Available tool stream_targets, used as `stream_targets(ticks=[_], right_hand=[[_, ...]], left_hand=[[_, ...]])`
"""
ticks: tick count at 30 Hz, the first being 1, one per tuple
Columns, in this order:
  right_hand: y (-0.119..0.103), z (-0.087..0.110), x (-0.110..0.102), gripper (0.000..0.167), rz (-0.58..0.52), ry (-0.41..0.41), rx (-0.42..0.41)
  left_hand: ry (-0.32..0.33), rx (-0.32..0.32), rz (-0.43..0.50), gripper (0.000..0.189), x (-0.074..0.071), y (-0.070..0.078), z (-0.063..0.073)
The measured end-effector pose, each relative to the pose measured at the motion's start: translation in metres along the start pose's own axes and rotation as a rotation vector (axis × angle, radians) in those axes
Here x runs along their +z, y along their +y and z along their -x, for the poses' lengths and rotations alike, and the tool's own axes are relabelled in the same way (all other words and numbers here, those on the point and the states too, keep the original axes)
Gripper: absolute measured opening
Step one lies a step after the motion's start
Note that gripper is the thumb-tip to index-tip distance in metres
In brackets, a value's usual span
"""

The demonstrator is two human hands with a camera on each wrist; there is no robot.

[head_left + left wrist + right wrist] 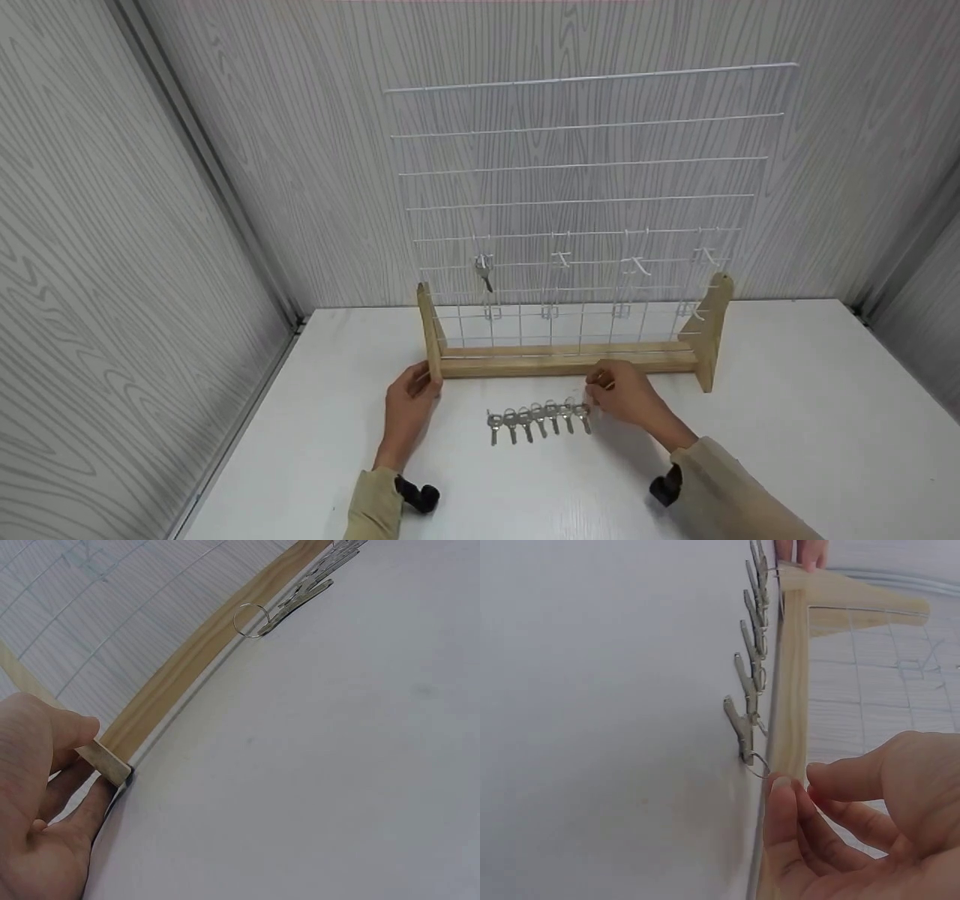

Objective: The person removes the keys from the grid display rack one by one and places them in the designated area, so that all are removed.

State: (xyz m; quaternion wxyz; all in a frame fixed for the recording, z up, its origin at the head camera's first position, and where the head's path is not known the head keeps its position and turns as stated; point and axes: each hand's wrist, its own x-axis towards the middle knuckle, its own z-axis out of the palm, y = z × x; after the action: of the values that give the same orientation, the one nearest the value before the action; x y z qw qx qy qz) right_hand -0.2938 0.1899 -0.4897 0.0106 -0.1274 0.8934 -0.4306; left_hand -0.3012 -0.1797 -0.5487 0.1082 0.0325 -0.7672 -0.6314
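Observation:
My left hand [409, 405] grips the front left end of a wooden stand [525, 367], thumb on one side and fingers on the other, as the left wrist view shows. The stand bears an upright white wire grid [581, 319]. In front of it, several silver keys [526, 425] with wire rings lie in a row on the table. My right hand [626, 394] is at the row's right end, fingers loosely bent. In the right wrist view its index fingertip is right at the ring [759, 765] of the nearest key [739, 726], with a gap between thumb and index.
One key [485, 273] hangs from a hook at the grid's left. Further white hooks [637, 265] sit to its right. The stand's right end piece [716, 322] rises from the white table [787, 420]. Behind is a wood-grain wall [300, 150].

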Motion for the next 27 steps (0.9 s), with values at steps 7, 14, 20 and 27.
stream_targets(ticks=[7, 14, 20, 27], right_hand=[[-0.023, -0.001, -0.010, 0.007, -0.010, 0.035, -0.087], [-0.051, -0.003, -0.020, 0.006, -0.040, 0.067, -0.134], [-0.075, -0.008, -0.024, 0.009, -0.038, 0.108, -0.193], [-0.097, -0.015, -0.023, 0.011, -0.073, 0.139, -0.231]], left_hand=[[0.005, 0.009, 0.014, 0.041, -0.002, 0.000, 0.001], [0.008, 0.020, 0.005, 0.042, -0.003, 0.000, 0.001], [0.001, 0.017, 0.009, 0.042, -0.001, -0.001, 0.000], [-0.005, 0.002, 0.014, 0.043, 0.001, 0.001, 0.001]])
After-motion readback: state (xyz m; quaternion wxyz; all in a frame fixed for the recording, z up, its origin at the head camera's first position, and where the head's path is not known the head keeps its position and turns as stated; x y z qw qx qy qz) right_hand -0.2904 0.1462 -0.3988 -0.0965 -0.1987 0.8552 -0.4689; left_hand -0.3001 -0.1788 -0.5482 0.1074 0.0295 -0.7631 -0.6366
